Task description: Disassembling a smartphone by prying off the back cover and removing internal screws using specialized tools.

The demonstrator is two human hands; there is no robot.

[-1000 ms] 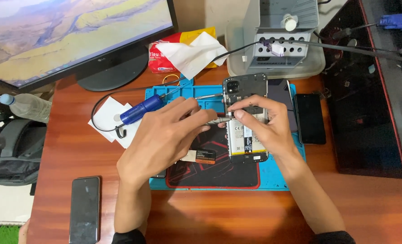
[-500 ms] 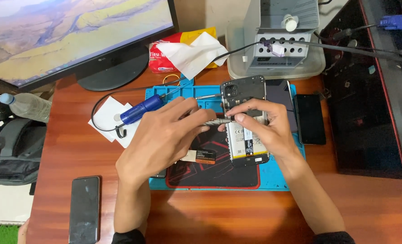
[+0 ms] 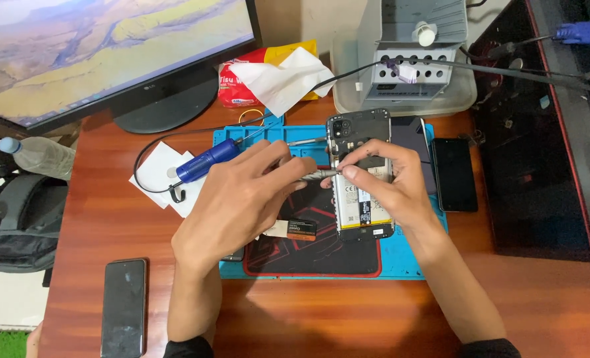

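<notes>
An opened phone (image 3: 363, 199) with its back cover off lies on a blue repair mat (image 3: 411, 255), camera end pointing away from me. My left hand (image 3: 238, 199) grips a slim metal tool (image 3: 311, 175) whose tip reaches the phone's left edge. My right hand (image 3: 381, 182) rests over the phone's middle, thumb and fingers pinching its sides. A blue electric screwdriver (image 3: 205, 161) lies on the mat's far left, just beyond my left hand.
A black mat insert (image 3: 308, 255) and a small card (image 3: 295, 229) lie under my hands. A dark phone (image 3: 454, 174) sits right of the mat, another (image 3: 124, 306) near the front left. Behind are a monitor (image 3: 109, 59), tissue pack (image 3: 268, 76), grey tray (image 3: 407, 66) and bottle (image 3: 39, 156).
The opened phone has shifted slightly toward the far side under my right hand. My left hand with the tool has stayed almost in place.
</notes>
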